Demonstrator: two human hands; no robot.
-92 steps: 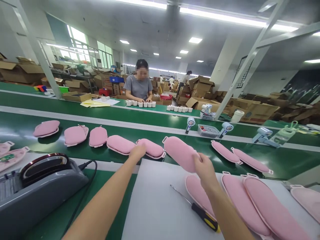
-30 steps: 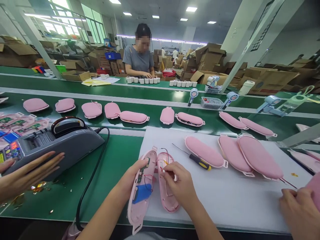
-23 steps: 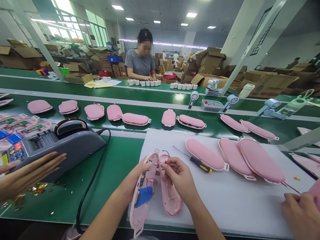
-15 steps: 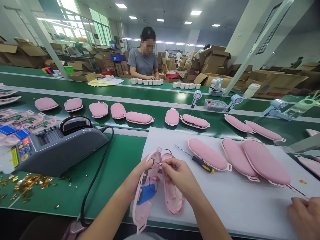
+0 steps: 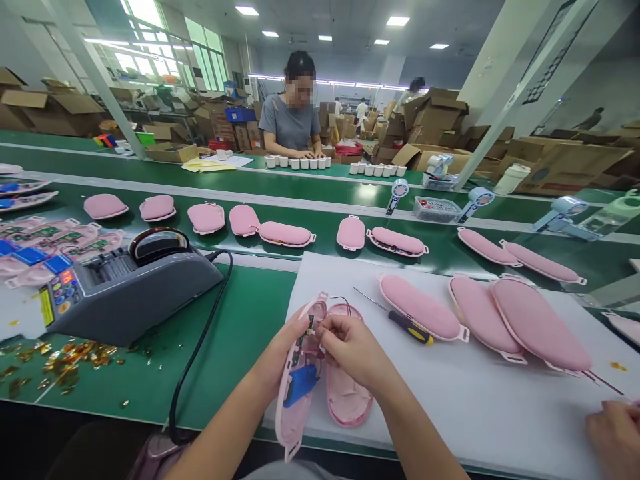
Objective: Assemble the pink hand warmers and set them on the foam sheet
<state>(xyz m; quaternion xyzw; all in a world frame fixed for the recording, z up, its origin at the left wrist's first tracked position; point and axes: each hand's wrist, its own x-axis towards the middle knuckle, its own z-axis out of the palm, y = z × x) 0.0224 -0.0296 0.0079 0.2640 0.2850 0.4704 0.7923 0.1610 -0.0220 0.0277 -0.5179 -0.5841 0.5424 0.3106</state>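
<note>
The opened pink shell [image 5: 300,387] lies at the near edge of the white mat [image 5: 475,413], its two halves side by side: the left half, tipped up on its long edge, carries a blue battery [image 5: 300,393] and a small circuit board [image 5: 302,340], and the right half [image 5: 347,393] lies flat, hollow side up. The left hand [image 5: 277,357] cups the tilted half from outside, fingers curled round its edge. The right hand [image 5: 350,347] is closed in a pinch at the seam between the halves, where thin red and black wires [image 5: 340,301] run – what exactly the fingertips grip is too small to tell.

The risk I see lies in those wires: they look hair-thin, and a tug could pull a joint loose or leave a strand caught between the rims. The propped half (held by one hand only) could also tip and drag the battery with it.

The shells are smooth, hard-looking plastic, long ovals with small tabs at the ends; the closed pink units [image 5: 420,308] further up the mat show a soft, matte, padded face. A screwdriver [image 5: 410,327] with a yellow-and-black handle lies between them and the hands. To the left stands a grey tape dispenser [image 5: 125,293] – gold scraps scattered before it – on the green bench [image 5: 240,320]. Another person's hand [image 5: 615,440] shows at the lower right.
</note>
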